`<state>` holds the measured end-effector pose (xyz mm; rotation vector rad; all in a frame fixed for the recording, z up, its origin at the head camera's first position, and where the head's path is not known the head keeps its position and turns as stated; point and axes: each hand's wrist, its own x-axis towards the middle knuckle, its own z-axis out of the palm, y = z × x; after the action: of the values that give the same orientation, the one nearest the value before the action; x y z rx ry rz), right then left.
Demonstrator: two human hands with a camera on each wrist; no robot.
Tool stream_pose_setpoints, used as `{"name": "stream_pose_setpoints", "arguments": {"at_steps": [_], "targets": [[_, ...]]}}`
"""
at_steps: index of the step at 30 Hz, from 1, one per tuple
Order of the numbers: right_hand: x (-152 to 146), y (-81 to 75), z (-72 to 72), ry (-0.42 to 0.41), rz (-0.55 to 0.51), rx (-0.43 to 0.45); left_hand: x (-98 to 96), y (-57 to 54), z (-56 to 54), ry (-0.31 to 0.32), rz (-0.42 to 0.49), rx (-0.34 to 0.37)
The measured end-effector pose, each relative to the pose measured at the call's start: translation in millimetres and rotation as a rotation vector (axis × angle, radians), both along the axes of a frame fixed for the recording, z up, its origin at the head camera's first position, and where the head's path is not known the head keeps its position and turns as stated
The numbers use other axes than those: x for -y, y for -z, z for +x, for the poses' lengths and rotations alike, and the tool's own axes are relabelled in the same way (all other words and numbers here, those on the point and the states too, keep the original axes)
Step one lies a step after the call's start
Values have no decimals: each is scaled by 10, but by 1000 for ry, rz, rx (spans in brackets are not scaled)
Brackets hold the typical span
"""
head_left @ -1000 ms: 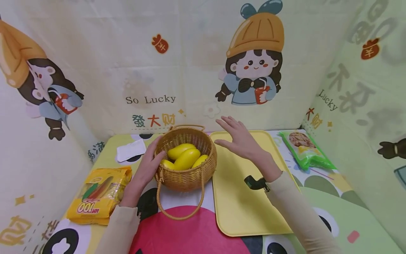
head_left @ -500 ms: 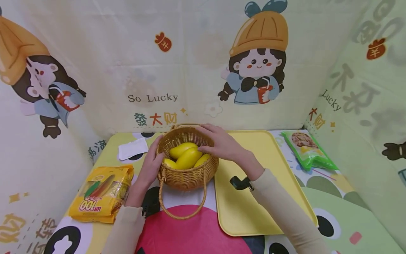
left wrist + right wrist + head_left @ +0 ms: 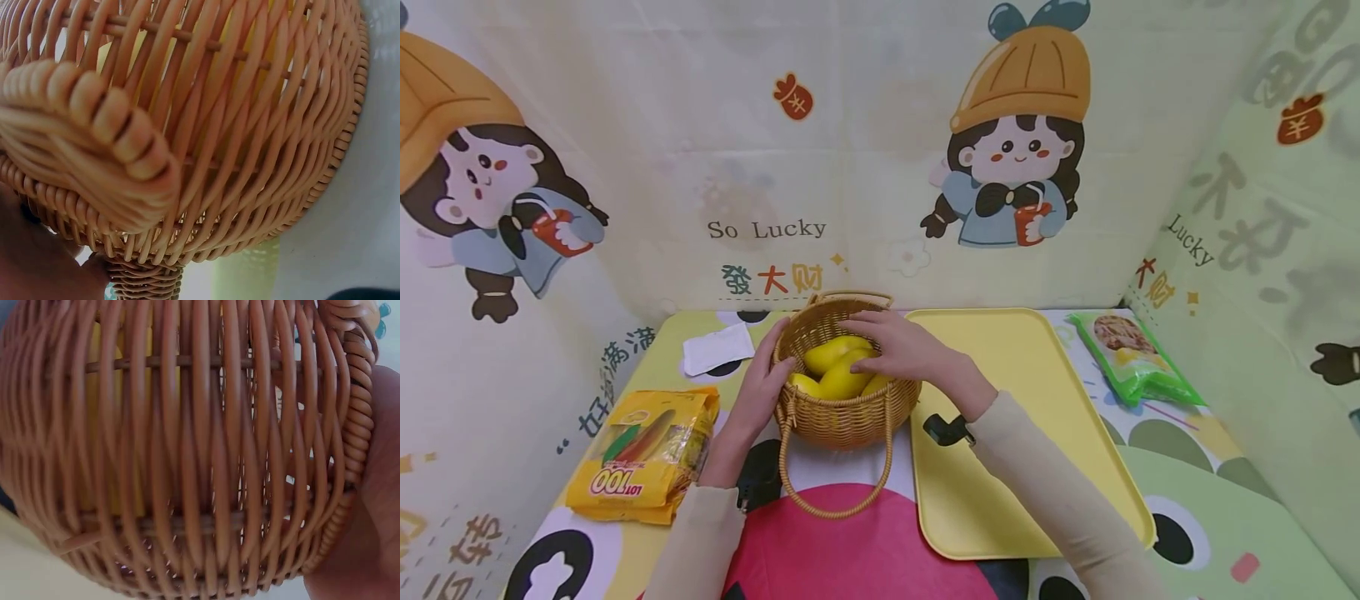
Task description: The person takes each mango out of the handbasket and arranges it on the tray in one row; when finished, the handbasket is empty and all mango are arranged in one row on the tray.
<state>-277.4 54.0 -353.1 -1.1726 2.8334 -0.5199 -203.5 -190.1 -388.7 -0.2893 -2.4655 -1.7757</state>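
Observation:
A round wicker basket [image 3: 850, 427] holds several yellow mangoes [image 3: 842, 381], its front handle [image 3: 833, 514] folded down onto the table. My left hand [image 3: 758, 392] grips the basket's left side, thumb at the rim and fingers along the outside. Over the right rim reaches my right hand [image 3: 906, 350], fingers spread above the mangoes and a fingertip overlapping the middle one. In the left wrist view the woven wall [image 3: 250, 125] fills most of the picture. The right wrist view shows the wickerwork [image 3: 200, 437] with yellow behind it, and part of the right hand [image 3: 350, 562] at the rim.
A yellow tray [image 3: 1000, 508] lies right of the basket, under my right forearm. An orange snack bag [image 3: 640, 458] is at the left, a white packet [image 3: 718, 350] behind it. A green snack bag [image 3: 1135, 358] lies at the far right, and a printed cloth wall [image 3: 865, 167] closes the back.
My right hand has moved left from above the tray to over the basket's opening, then in above the mangoes. The left hand keeps its grip on the basket. The view has shifted slightly.

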Motion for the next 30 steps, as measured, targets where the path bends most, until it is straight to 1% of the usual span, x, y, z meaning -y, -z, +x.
{"name": "stream_pose_setpoints", "arguments": {"at_steps": [7,11,16,23,30], "targets": [[121,-30,-41,0,88,76,-1,27,-19,-8,41,7],[189,-23,-63,-9,163,95,-9,38,-20,-13,69,6],[247,14,-81,-14,194,131,-15,49,-19,-18,75,10],[279,71,-109,-14,251,130,-8,71,-12,-23,69,10],[296,95,-126,-19,250,113,-16,64,-15,-24,67,-2]]}}
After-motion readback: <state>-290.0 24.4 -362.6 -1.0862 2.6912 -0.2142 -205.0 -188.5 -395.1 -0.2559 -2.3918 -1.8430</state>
